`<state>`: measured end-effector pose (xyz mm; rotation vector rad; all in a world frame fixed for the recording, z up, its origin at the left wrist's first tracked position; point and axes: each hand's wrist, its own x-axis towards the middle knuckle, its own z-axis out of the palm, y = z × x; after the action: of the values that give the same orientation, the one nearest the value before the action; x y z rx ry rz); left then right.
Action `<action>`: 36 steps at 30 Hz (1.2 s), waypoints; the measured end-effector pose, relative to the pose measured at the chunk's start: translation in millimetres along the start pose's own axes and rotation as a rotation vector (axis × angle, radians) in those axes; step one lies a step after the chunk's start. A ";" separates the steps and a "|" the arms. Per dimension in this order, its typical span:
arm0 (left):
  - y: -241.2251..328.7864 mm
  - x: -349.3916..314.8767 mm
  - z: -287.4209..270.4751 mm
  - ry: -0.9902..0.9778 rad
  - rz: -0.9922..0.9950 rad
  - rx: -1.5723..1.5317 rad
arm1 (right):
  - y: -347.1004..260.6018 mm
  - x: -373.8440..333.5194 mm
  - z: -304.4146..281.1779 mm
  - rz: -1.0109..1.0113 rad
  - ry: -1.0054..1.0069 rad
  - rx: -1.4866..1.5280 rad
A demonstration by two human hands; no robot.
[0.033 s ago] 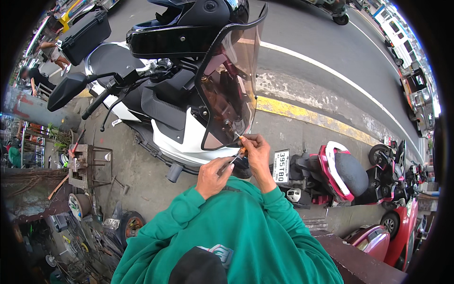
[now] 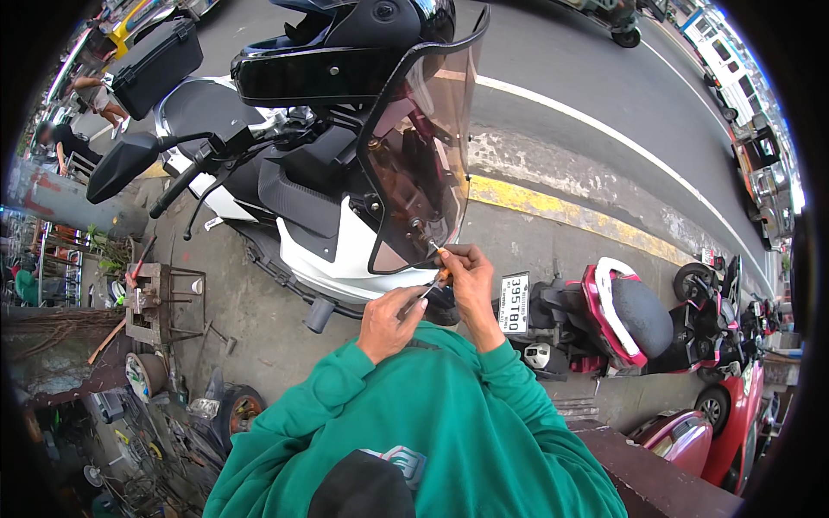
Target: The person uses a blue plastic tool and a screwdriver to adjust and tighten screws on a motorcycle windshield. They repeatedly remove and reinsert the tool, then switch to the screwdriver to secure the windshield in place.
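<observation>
Right grip (image 2: 473, 285): fingertips pinching the orange handle of a small tool (image 2: 444, 274). Left grip (image 2: 386, 321): just left of and nearer the body than the right one, fingers gathered close at the thin metal shaft; cannot tell whether they pinch it.

Tool location: at the right fingertips, its far metal end by the lower edge of the windshield (image 2: 421, 164), which rises ahead of both grips. Contact there unclear.

Ahead and left of the grips: white motorcycle (image 2: 302, 255), its mirror (image 2: 119, 168) well to the left. Helmet (image 2: 380, 24) beyond the windshield's near side. Right of the right grip, apart from it: red scooter (image 2: 604, 315). Left of and nearer the body than the left grip: loose wheel (image 2: 239, 409).
</observation>
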<state>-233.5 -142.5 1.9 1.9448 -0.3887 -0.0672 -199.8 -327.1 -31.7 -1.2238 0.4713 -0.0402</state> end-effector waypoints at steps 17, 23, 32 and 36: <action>-0.2 6.3 -7.0 0.007 0.262 0.205 | -6.3 3.4 -0.9 0.107 0.007 0.033; 6.7 -1.7 -23.1 -0.042 0.137 0.184 | -16.7 8.2 1.9 0.045 0.003 -0.272; -11.4 30.7 3.8 0.073 -0.253 -0.129 | -25.7 -3.2 3.0 -0.894 -0.026 -1.130; -14.2 53.0 32.1 -0.006 -0.699 -0.628 | -24.1 1.6 1.7 -1.097 -0.018 -1.084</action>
<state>-187.2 -182.0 -16.8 1.3700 0.3027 -0.5766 -192.5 -334.4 -9.8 -2.4239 -0.3269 -0.7883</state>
